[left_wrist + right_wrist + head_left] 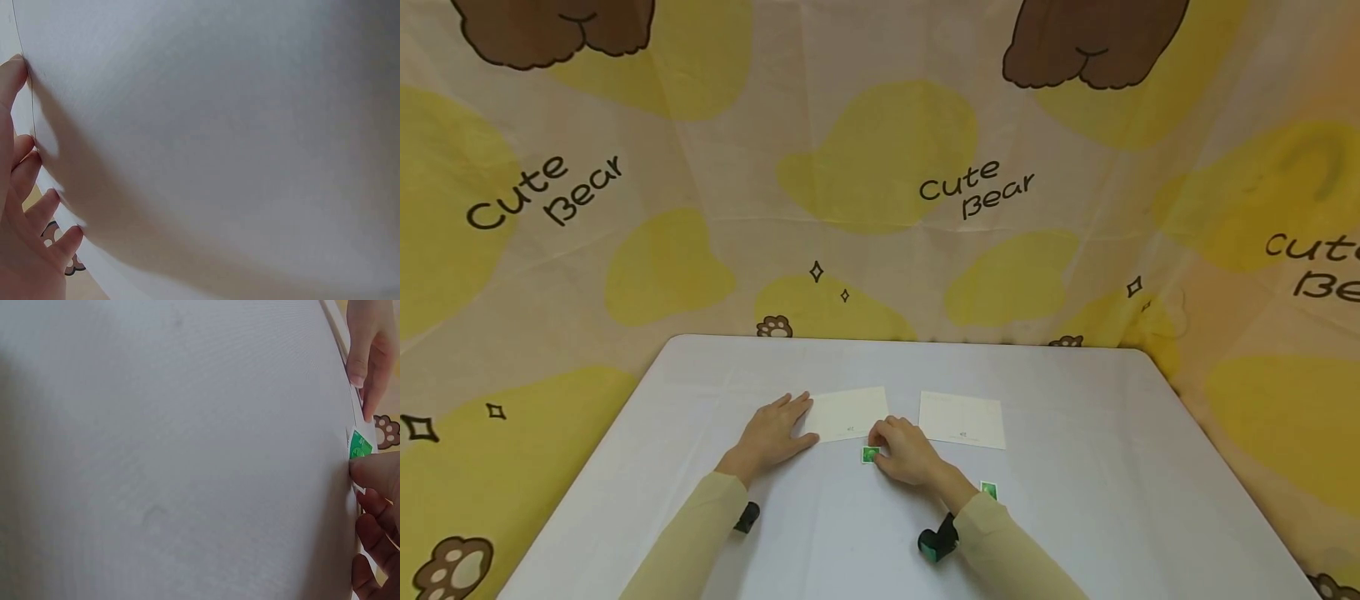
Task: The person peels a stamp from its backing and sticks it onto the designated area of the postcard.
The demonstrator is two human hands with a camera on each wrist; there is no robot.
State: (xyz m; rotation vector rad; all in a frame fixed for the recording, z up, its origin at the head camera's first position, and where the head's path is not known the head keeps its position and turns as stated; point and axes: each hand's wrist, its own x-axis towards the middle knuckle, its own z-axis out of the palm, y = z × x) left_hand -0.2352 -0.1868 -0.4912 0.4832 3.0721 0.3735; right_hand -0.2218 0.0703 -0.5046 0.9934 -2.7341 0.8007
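Note:
My left hand rests with spread fingers at the left edge of a white card, thumb and fingertips touching it. In the left wrist view the left hand's fingers reach down onto the white surface. Just below the card's lower right corner, my right hand pinches a small green stamp with a white border. The right wrist view shows the thumb over part of this stamp, with the other fingers curled beside it.
A second white card lies to the right of the first. Another green stamp lies by the right forearm, partly covered by the sleeve. The white table stands against a patterned cloth backdrop. Black wrist devices sit under both wrists.

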